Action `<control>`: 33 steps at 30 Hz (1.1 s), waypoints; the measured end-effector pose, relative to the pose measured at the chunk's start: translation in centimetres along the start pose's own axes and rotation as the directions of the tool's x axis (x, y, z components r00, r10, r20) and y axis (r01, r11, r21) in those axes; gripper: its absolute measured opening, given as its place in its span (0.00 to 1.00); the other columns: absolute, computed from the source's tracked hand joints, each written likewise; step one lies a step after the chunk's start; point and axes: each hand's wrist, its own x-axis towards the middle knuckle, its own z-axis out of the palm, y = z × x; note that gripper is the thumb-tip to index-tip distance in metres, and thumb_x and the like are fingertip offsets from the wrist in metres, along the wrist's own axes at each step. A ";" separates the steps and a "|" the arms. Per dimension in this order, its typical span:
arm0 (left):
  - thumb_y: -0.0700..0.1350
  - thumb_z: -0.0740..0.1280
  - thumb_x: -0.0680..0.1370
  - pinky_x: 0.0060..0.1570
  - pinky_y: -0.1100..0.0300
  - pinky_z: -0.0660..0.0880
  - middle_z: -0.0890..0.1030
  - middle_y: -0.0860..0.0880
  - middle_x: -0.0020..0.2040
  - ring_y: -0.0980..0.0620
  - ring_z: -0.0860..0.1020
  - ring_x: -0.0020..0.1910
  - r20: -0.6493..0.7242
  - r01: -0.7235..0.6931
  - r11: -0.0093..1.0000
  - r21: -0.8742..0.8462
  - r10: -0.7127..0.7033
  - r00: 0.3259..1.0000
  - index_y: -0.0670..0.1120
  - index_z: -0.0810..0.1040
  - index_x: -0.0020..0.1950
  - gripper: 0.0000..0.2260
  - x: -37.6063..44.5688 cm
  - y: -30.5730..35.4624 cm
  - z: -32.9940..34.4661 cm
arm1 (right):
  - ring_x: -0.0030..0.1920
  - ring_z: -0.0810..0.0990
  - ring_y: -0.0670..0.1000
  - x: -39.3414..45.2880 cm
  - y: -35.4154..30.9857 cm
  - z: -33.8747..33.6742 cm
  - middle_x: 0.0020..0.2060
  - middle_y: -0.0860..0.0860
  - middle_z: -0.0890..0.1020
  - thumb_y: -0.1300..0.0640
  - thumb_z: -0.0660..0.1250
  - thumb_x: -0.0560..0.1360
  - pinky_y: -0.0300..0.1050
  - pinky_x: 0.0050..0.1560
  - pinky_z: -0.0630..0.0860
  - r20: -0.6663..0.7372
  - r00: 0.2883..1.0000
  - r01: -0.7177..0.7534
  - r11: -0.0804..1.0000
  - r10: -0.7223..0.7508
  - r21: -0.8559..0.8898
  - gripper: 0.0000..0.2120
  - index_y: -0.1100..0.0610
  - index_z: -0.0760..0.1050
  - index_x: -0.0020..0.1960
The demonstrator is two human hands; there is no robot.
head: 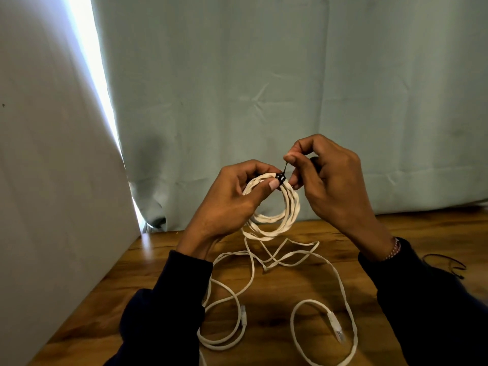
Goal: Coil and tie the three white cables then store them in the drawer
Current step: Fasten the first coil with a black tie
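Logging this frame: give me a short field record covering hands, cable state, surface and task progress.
left hand: holds the coiled cable at its top
right hand: pinches the tail of the black tie
black tie: wrapped round the coil
loose cables: uncoiled, spread on the wooden table
plugs: two visible on the table, near edge
backdrop: pale curtain
drawer: not in view
progress: first coil being tied, rest uncoiled
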 end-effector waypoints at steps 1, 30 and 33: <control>0.42 0.68 0.80 0.40 0.67 0.75 0.85 0.52 0.46 0.59 0.81 0.42 0.009 0.002 1.000 0.002 -0.002 1.000 0.45 0.83 0.56 0.07 0.0 0.0 0.0 | 0.36 0.83 0.42 0.0 -0.1 0.1 0.36 0.44 0.78 0.55 0.65 0.80 0.28 0.37 0.76 0.002 1.000 -0.021 1.000 0.021 0.014 0.08 0.60 0.77 0.51; 0.46 0.72 0.77 0.56 0.51 0.80 0.86 0.51 0.50 0.57 0.83 0.51 0.051 -0.001 0.976 0.217 -0.010 0.999 0.46 0.81 0.63 0.14 -0.2 0.0 0.9 | 0.35 0.75 0.38 -0.4 0.4 0.2 0.45 0.43 0.81 0.52 0.67 0.80 0.30 0.37 0.68 0.201 0.973 -0.072 0.977 0.113 -0.202 0.03 0.50 0.78 0.50; 0.48 0.72 0.77 0.62 0.58 0.75 0.85 0.51 0.54 0.55 0.82 0.56 0.052 0.088 0.957 0.276 -0.107 0.993 0.47 0.60 0.80 0.35 -0.2 0.3 1.4 | 0.34 0.74 0.36 -0.5 0.5 0.3 0.45 0.42 0.81 0.50 0.68 0.79 0.33 0.39 0.68 0.205 0.972 -0.062 0.966 0.116 -0.252 0.02 0.48 0.78 0.49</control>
